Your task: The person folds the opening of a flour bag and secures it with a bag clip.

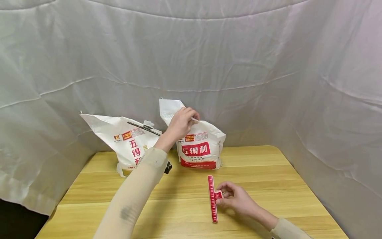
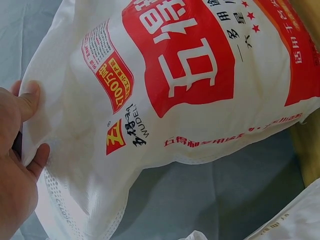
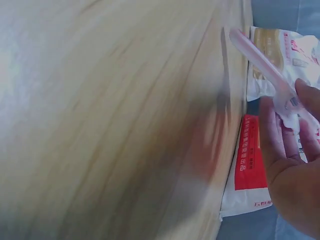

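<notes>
My left hand (image 1: 180,124) grips the folded top of a white flour bag (image 1: 195,149) with red panels, which stands upright toward the back of the table. In the left wrist view, the thumb and fingertips of the left hand (image 2: 17,145) pinch the bag's (image 2: 150,125) upper edge. Lower right, my right hand (image 1: 238,200) holds a long red bag clip (image 1: 212,199) by its handle, above the tabletop. From the right wrist, the clip (image 3: 265,67) looks pale and slightly blurred between the thumb and fingers of the right hand (image 3: 295,185).
A second white flour bag (image 1: 128,146) leans on the left, with a black clip (image 1: 143,128) across its upper right edge. A small black object (image 1: 168,167), partly hidden by my left sleeve, lies near it. Grey curtain (image 1: 238,66) surrounds the wooden table (image 1: 253,169).
</notes>
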{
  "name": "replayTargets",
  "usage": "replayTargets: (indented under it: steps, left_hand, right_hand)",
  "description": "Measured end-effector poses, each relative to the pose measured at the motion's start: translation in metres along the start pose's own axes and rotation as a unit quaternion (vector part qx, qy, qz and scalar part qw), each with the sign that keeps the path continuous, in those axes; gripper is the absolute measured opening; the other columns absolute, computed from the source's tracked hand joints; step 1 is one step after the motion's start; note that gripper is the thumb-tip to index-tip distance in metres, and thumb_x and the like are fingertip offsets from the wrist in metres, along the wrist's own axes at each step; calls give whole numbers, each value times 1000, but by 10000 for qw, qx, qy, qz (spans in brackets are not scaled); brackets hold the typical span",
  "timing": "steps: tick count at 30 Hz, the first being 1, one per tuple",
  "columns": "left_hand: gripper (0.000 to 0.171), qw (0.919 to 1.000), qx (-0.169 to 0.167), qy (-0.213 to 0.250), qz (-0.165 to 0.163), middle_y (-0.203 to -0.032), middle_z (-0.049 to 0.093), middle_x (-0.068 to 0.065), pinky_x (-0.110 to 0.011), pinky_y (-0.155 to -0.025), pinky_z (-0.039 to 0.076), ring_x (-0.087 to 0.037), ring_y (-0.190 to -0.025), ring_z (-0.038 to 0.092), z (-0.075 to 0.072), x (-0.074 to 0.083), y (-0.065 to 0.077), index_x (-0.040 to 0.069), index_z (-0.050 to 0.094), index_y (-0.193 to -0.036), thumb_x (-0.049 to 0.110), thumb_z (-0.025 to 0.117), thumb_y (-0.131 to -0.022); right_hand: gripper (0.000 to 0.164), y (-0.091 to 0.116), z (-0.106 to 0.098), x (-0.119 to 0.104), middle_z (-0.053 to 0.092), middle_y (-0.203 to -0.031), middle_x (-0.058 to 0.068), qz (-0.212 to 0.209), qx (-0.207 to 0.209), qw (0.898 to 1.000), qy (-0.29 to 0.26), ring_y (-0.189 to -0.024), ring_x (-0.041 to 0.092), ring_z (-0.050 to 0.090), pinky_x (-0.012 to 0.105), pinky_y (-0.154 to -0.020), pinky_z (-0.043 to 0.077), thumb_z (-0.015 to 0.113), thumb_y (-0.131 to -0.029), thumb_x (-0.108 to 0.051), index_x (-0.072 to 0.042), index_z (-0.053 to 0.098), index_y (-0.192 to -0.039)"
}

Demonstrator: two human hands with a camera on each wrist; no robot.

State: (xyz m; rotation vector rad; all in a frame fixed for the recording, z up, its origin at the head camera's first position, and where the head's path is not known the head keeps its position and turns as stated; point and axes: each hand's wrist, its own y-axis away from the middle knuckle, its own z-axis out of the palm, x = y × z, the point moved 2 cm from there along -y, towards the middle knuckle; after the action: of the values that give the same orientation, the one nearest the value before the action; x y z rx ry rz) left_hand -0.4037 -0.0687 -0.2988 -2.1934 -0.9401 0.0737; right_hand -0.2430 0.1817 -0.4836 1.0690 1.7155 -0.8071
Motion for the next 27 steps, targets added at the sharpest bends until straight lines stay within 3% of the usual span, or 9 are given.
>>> replayTargets:
  steps: [7, 14, 20, 27]
  left_hand:
    - [5, 10000, 52, 26, 20, -102, 70, -4, -39, -94, 48, -25, -100, 59, 0, 0, 1, 10, 71, -100, 9, 73, -96]
    - [5, 9999, 98, 30, 88, -101, 69, -4, -39, -94, 48, -25, -99, 59, 1, 0, 1, 10, 71, -101, 9, 73, -96]
    - [5, 10000, 63, -1, 62, -101, 69, -4, -39, -94, 48, -25, -100, 59, 2, -1, 1, 10, 71, -101, 9, 73, -96]
    - [6, 10000, 65, -13, 52, -102, 70, -4, -39, -94, 48, -25, -99, 59, 2, -1, 2, 10, 71, -101, 9, 73, -96]
  right_hand:
    - [56, -1, -1, -7, 68, -110, 15, -234, 500, 9985, -50, -94, 18, 66, 24, -83, 58, 87, -84, -10, 12, 58, -128]
    - [48, -3, -5, -12, 71, -109, 17, -404, 977, 9944, 8, -96, 17, 68, 25, -83, 60, 86, -84, -7, 10, 64, -123]
    - [44, -8, -9, -22, 70, -108, 18, -537, 1385, 9886, -263, -96, 14, 69, 27, -84, 61, 86, -83, -3, 8, 66, -121]
    - [41, -15, -20, -38, 69, -106, 22, -1042, 1607, 9813, -200, -95, 11, 68, 26, -84, 62, 83, -85, 1, 11, 66, -121]
